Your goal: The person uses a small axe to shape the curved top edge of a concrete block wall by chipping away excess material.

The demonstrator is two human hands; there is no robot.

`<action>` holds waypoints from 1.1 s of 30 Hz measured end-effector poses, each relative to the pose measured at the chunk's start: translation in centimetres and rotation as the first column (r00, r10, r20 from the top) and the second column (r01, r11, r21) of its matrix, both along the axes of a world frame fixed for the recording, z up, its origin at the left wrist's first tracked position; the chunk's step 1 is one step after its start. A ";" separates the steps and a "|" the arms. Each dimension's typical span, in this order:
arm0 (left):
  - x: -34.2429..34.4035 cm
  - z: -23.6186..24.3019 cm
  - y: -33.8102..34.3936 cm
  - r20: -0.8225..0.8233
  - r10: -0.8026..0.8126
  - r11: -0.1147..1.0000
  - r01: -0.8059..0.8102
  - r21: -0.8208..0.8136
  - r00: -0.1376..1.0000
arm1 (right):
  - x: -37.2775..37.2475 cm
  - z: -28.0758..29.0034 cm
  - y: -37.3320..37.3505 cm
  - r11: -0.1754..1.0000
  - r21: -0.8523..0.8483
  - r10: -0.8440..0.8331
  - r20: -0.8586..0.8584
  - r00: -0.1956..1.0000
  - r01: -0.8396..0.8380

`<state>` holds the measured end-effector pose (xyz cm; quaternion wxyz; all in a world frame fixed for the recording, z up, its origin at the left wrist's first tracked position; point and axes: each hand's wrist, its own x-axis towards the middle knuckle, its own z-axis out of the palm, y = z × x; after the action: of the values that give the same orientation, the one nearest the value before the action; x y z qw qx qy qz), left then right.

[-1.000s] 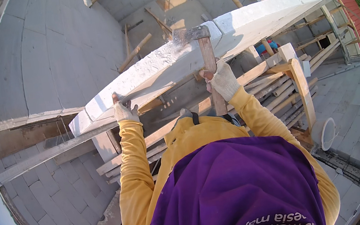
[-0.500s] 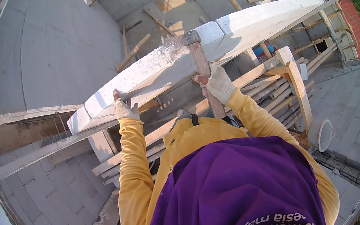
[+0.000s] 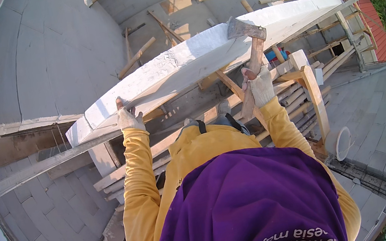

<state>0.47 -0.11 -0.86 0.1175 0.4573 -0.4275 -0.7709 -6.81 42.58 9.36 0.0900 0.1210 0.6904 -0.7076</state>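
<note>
My right hand (image 3: 259, 86), in a pale knit glove with bare fingertips, is closed round the wooden handle of a hatchet (image 3: 256, 52). The worn metal head is raised over the top of a low wall of white blocks (image 3: 147, 80). A patch of the wall's top left of the head looks rough and chipped. My left hand (image 3: 130, 118), gloved alike, rests against the near face of the wall toward its left end. Its fingers are apart, one reaching up to the top edge, and it holds nothing.
Wooden poles and planks (image 3: 295, 100) lie stacked below the wall, beside an upright timber frame (image 3: 317, 102). A white bucket (image 3: 341, 143) stands at the right. Beyond the wall, loose poles (image 3: 138, 58) lean in a deep room. A long rail (image 3: 36, 173) runs at the left.
My right hand has lifted the hatchet up and to the right, off the wall's top where white chips were flying. My left hand has stayed at the wall.
</note>
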 end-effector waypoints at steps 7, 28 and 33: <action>-0.1 0.0 -0.1 -0.008 0.036 0.999 -0.036 0.031 0.999 | 0.5 2.0 -0.1 0.994 0.096 0.059 0.020 0.998 -0.061; -0.5 -0.4 -0.3 0.021 0.060 0.997 -0.061 0.038 0.998 | -0.5 0.2 0.1 0.986 -0.160 -0.039 0.008 0.999 0.040; -0.4 0.6 0.0 0.014 0.009 1.000 -0.009 0.019 1.000 | 0.4 1.9 -1.6 0.968 0.078 0.231 0.094 0.968 -0.238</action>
<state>0.07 -0.09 -0.29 0.1138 0.4657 -0.4188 -0.7712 -6.41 40.98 11.23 0.1968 0.0720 0.7260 -0.6550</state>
